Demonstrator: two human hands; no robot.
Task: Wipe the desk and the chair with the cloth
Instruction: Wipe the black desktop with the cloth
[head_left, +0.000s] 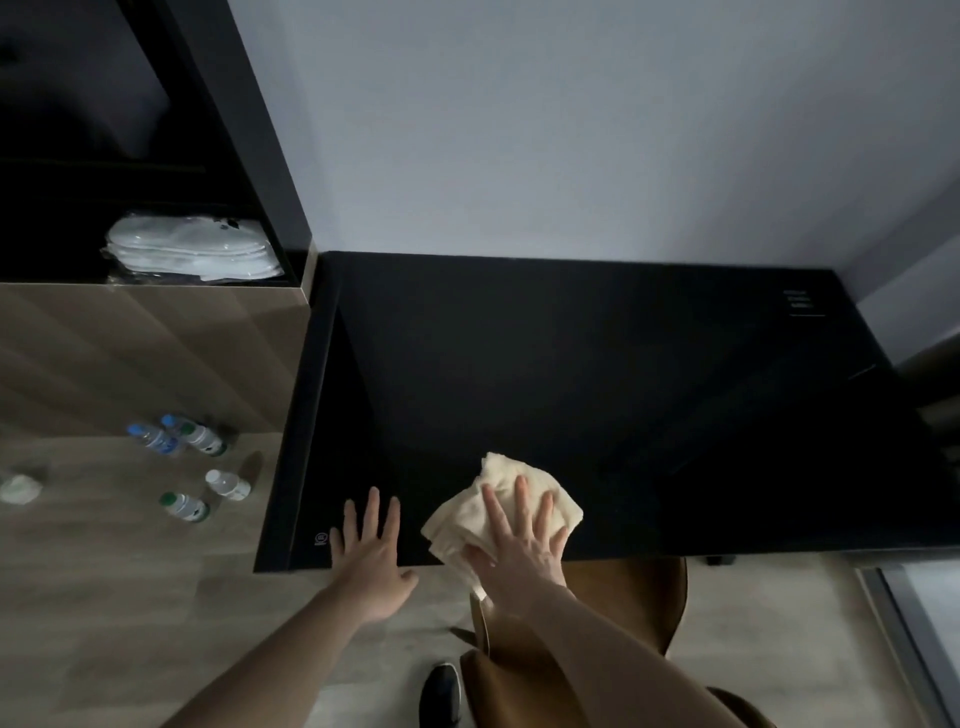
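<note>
Counter (597, 395): black, matte, set against a pale wall (545, 124); a small round mark near its front left corner. Cloth (498, 499): cream, crumpled, lying on the counter near the front edge, its lower corner hanging just over that edge. My right hand (519, 545): flat on the cloth, fingers straight and spread, pressing it down; grip wide, nothing curled round the fabric. My left hand (371, 556): flat on the counter's front edge, just left of the cloth and apart from it, fingers straight and spread, thumb out over the edge; grip wide, holding nothing. Chair (623, 608): brown, tucked partly beneath the counter's front edge, below my right forearm; not touched by either hand. Shoe (440, 693): dark, on the floor beside the chair. Floor (104, 597): pale wood grain. Bottles (182, 462): four small clear ones, blue, green and white caps, lying on the floor left of the counter. Wad (21, 488): white, crumpled, at the far left on the floor. Cabinet (150, 353): wood-faced, left of the counter, with a dark open shelf above. Slippers (192, 252): white, wrapped in clear plastic, stacked on that shelf.
</note>
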